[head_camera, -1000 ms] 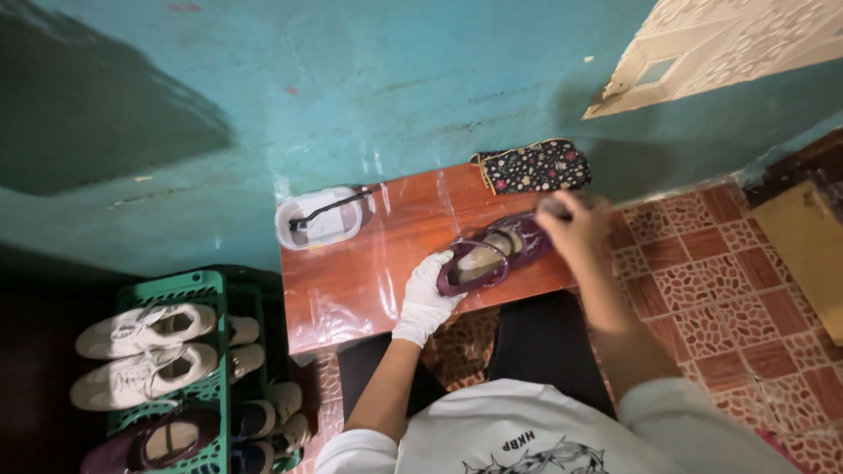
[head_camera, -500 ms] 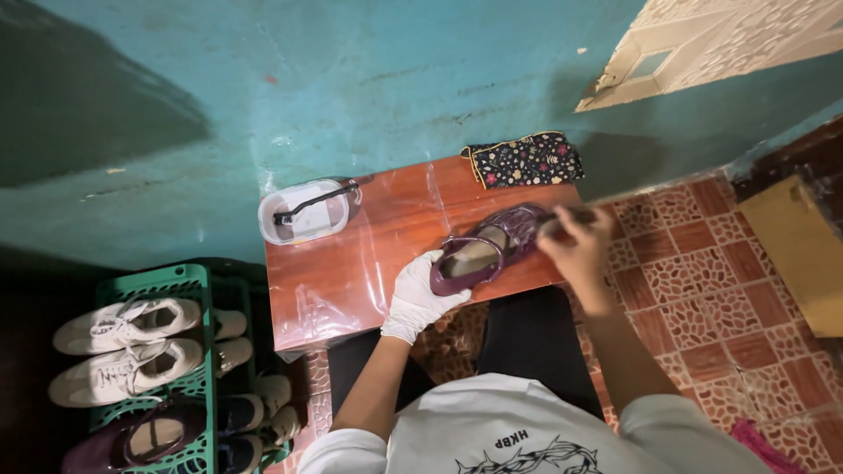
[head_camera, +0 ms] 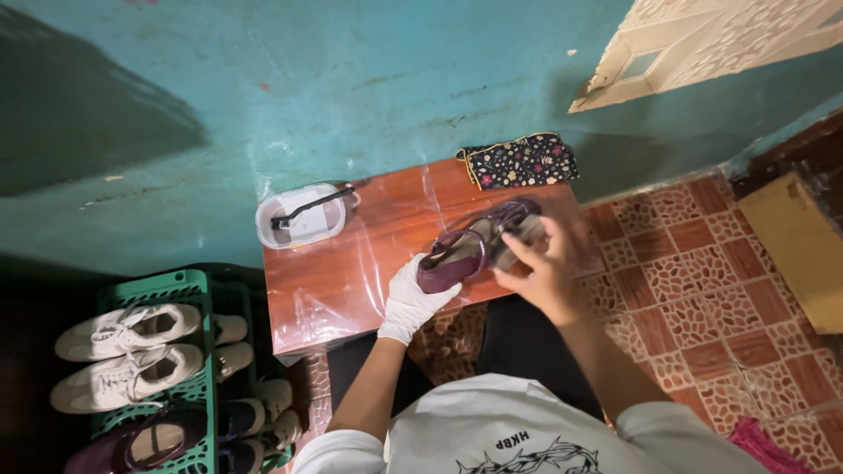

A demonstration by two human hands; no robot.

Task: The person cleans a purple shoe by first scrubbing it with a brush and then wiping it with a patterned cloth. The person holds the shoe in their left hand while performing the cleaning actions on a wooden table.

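My left hand (head_camera: 411,298), in a white glove, grips the heel end of a dark purple shoe (head_camera: 470,246) that lies on a red-brown table (head_camera: 351,272) covered in clear plastic. My bare right hand (head_camera: 544,268) is at the shoe's middle and toe, pressing a pale cloth or brush (head_camera: 518,241) against it; I cannot tell which. A white tub (head_camera: 303,219) with a dark brush lying across it stands at the table's far left corner. A black floral pouch (head_camera: 520,161) lies at the far right edge.
A teal wall (head_camera: 351,88) rises just behind the table. A green shoe rack (head_camera: 167,369) at the left holds white sneakers (head_camera: 123,351) and darker shoes. Patterned red floor tiles (head_camera: 694,272) and a cardboard box (head_camera: 795,241) lie to the right.
My right hand has moved from the shoe's toe end back toward its middle. The gloved left hand keeps its hold on the heel. The view has shifted slightly.
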